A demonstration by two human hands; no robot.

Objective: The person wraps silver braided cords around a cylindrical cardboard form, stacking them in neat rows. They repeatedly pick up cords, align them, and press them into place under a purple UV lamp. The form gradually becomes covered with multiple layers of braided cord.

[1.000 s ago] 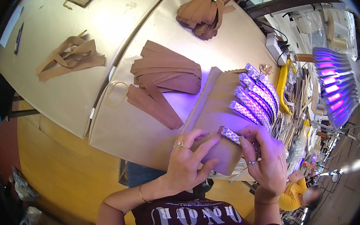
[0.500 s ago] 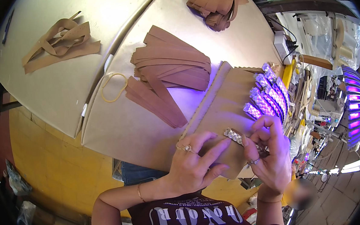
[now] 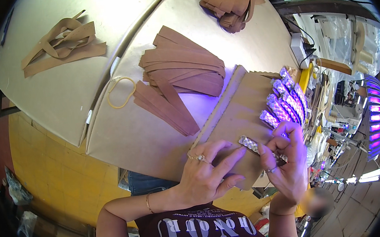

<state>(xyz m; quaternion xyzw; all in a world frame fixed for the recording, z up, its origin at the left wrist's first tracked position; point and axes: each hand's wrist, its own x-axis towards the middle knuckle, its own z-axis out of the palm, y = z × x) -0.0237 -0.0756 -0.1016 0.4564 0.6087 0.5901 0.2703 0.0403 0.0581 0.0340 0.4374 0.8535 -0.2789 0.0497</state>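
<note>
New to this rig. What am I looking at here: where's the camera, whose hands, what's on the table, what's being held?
It is one fisheye camera worn on a person's head, looking down, so straight edges bend. There is no machine: the forearms from the lower edge are the person's own. The left hand and right hand together hold a short braided strip over a cardboard sheet. More braided strips lie in a row under purple light. The table also carries brown strips, a looser pile and a rubber band.

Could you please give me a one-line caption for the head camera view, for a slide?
Both hands, left hand and right hand, hold a braided strip over a cardboard sheet.
</note>
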